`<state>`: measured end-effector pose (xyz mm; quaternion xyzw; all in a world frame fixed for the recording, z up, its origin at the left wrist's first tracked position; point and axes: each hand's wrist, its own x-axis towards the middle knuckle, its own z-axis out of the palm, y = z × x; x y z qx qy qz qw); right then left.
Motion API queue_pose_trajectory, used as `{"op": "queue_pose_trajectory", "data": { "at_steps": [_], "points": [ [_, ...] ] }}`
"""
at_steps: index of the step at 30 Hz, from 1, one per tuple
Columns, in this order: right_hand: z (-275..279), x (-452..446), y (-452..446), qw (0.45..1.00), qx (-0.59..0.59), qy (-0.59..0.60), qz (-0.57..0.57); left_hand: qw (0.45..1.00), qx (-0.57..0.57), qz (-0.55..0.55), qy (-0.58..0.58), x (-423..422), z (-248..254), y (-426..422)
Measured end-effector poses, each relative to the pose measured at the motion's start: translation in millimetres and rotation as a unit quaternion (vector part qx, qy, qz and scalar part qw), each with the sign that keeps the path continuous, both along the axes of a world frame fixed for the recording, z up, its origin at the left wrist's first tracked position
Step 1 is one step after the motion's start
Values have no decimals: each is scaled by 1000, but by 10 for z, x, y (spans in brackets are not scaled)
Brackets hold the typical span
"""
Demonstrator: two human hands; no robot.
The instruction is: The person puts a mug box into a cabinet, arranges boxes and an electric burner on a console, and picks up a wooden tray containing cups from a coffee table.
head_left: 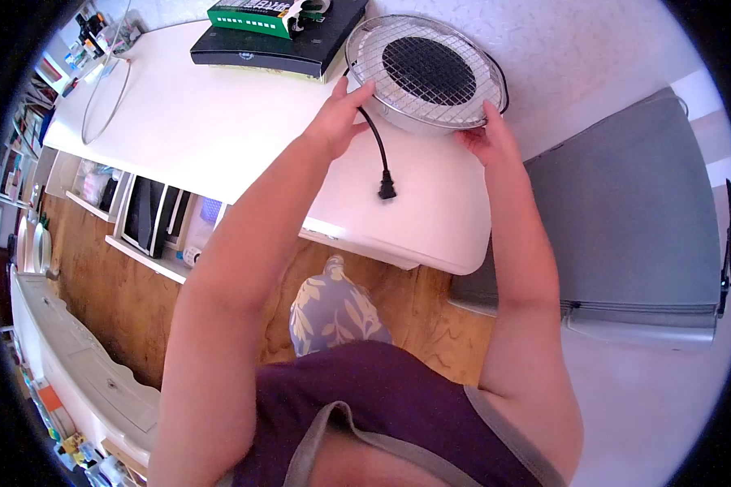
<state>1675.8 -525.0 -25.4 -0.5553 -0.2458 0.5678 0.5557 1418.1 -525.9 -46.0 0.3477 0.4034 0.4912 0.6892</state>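
Note:
At the back right of the white table is a round electric stove with a wire grill rack over its dark round centre. My left hand is closed on its near left rim, and my right hand grips the near right rim. The undersides of my fingers are partly hidden by the stove. A black power cord hangs from beside my left hand, its two-pin plug lying on the tabletop. More black cord curves around the stove's right side.
Flat black and green boxes are stacked left of the stove. A loop of pale cable lies at the table's far left. Open drawers jut out below the front edge. A grey fabric-covered piece stands at right, near the wall.

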Motion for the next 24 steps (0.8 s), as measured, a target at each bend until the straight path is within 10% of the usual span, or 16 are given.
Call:
{"op": "queue_pose_trajectory", "data": {
  "at_steps": [9,14,24],
  "points": [
    [0,-312,-528,995,-19,-36,-87,973,1,33,228,-599,30,-278],
    [-13,-851,-888,985,28,163,-41,987,-53,-23,152,-1190,88,-1004],
    [196,-608,-297,979,59,187,-45,988,-88,112,67,-2455,238,-3065]
  ]
}}
